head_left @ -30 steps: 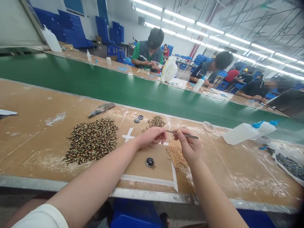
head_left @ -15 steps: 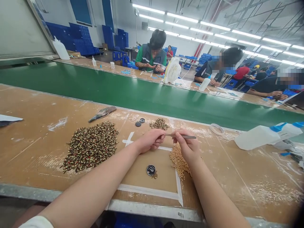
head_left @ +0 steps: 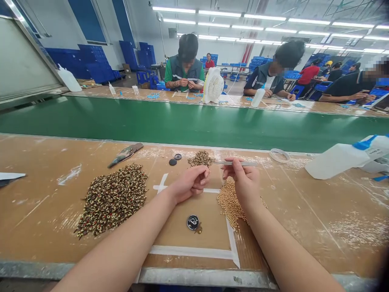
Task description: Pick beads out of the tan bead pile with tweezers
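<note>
My right hand point(head_left: 244, 182) pinches a slim pair of metal tweezers point(head_left: 251, 164), whose tip points left toward my other hand. Curled in front of the body, my left hand point(head_left: 191, 184) has thumb and fingertips together; anything between them is too small to make out. A heap of round tan beads point(head_left: 232, 202) lies just below my right hand. Beyond my left hand is a little pile of small mixed pieces point(head_left: 201, 158). Between my forearms sits a round dark dish with a shiny rim point(head_left: 192, 222). A big heap of dark, cream and red pieces point(head_left: 112, 198) spreads at left.
White tape strips point(head_left: 194, 252) mark the cardboard-covered table. Behind it runs a green conveyor belt point(head_left: 152, 121). A camouflage-patterned sheath-like item point(head_left: 126, 155), a black disc point(head_left: 173, 162), a tape roll point(head_left: 280, 155) and a plastic bottle point(head_left: 331, 161) lie around. Co-workers sit across the belt.
My right hand has drawn slightly right, pulling the tweezers away from my left hand. My left hand stays curled near the same spot. The camera view has levelled and shifted.
</note>
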The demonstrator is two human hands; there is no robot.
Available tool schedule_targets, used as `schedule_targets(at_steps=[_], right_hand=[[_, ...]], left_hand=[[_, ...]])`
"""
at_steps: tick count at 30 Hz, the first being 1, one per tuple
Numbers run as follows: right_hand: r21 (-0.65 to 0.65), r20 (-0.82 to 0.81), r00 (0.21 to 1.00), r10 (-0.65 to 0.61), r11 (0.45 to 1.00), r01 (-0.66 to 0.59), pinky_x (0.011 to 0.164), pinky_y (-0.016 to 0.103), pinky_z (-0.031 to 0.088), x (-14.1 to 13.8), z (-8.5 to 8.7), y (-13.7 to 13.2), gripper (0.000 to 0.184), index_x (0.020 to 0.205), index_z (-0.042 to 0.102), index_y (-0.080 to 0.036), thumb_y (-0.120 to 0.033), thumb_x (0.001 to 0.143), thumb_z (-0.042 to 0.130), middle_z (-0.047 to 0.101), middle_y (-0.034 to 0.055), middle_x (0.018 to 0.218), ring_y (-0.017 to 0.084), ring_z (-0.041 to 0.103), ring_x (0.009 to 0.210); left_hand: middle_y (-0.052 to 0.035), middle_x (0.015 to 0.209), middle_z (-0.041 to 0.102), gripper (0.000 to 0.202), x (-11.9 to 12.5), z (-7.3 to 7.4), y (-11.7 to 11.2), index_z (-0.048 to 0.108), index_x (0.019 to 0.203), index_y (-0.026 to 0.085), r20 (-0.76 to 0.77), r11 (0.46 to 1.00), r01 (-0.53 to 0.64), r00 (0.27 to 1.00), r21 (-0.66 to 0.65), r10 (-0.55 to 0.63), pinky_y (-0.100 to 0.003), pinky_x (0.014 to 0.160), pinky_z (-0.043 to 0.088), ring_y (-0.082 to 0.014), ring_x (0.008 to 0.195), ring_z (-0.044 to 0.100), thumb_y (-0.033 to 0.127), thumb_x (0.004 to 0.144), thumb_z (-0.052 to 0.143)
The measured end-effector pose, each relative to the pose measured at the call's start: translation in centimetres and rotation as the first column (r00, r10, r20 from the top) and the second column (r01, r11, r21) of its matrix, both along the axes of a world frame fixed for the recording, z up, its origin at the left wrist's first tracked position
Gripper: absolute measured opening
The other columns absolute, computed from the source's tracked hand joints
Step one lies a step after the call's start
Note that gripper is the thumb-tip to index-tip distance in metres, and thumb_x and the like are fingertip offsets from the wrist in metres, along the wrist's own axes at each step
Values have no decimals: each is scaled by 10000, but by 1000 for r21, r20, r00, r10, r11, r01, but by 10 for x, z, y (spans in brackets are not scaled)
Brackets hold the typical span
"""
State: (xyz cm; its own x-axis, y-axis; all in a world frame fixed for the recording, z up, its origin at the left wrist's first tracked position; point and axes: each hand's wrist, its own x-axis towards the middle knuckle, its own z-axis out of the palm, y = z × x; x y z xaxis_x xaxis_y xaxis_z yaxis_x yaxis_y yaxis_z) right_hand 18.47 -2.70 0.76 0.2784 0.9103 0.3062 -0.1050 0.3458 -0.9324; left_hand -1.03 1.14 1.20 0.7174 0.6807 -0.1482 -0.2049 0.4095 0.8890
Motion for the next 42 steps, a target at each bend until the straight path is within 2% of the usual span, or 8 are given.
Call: schedule_targets(at_steps=[7, 17, 23, 26, 29, 31, 36, 42], right_hand=[[18, -108, 978, 179, 984, -178, 548, 278, 523, -3, -1, -3, 281, 934, 768, -162, -429, 961, 684, 715, 48, 721, 144, 643, 571], [-11, -85, 976, 198, 980, -200, 543, 279, 528, -8, -5, -3, 283, 922, 755, -162, -431, 965, 678, 698, 34, 692, 145, 643, 560], [65, 98, 988, 123, 989, -130, 574, 298, 528, -9, -1, -10, 259, 922, 751, -180, -390, 1005, 624, 684, 22, 708, 142, 640, 566], [126, 270, 961, 64, 987, -102, 603, 300, 529, -10, 2, -15, 259, 934, 745, -188, -367, 1029, 584, 688, 21, 718, 143, 651, 599], [171, 371, 928, 31, 980, -102, 618, 298, 527, -10, 2, -17, 258, 937, 743, -188, -352, 1037, 571, 699, 26, 736, 144, 660, 627], [169, 312, 949, 40, 981, -96, 620, 301, 529, -11, 1, -16, 258, 938, 744, -187, -358, 1034, 576, 691, 21, 728, 143, 658, 620], [89, -24, 991, 129, 988, -126, 586, 298, 516, -8, -1, -5, 271, 943, 723, -189, -436, 999, 626, 668, 10, 706, 143, 636, 590], [49, -82, 970, 228, 973, -224, 585, 300, 503, -9, 1, -1, 308, 948, 699, -189, -495, 965, 664, 656, 6, 682, 143, 616, 582]], left_hand=[[62, 615, 371, 276, -1, 0, 0, 399, 751, 200, 3, 999, 34, 999, -5, -34, -167, 435, 149, -67, 497, 136, 348, 954, 512], [61, 616, 388, 308, -1, -5, 0, 397, 746, 199, 11, 999, 27, 1000, 19, -27, -192, 450, 140, -68, 500, 132, 382, 978, 483], [57, 616, 417, 341, 2, -10, 1, 409, 741, 196, -92, 989, -56, 993, 134, 69, -189, 445, 175, -59, 481, 199, 429, 973, 500], [45, 639, 457, 350, 3, -13, 0, 443, 741, 187, -153, 965, -116, 976, 233, 154, -181, 443, 200, -54, 482, 278, 443, 959, 540], [41, 658, 474, 379, 4, -14, -1, 457, 750, 183, -154, 957, -135, 972, 258, 178, -176, 443, 214, -51, 491, 308, 483, 954, 571], [47, 659, 465, 391, 3, -12, -2, 441, 759, 187, -110, 965, -123, 982, 230, 152, -178, 441, 198, -47, 482, 272, 495, 962, 568], [67, 669, 408, 365, 0, -5, -3, 426, 808, 194, 35, 985, -37, 999, 166, 31, -184, 450, 163, -50, 492, 143, 485, 1003, 530], [61, 676, 401, 372, -4, -6, -3, 412, 831, 201, 78, 990, 9, 997, 140, -20, -191, 460, 179, -62, 504, 160, 502, 1015, 532]])
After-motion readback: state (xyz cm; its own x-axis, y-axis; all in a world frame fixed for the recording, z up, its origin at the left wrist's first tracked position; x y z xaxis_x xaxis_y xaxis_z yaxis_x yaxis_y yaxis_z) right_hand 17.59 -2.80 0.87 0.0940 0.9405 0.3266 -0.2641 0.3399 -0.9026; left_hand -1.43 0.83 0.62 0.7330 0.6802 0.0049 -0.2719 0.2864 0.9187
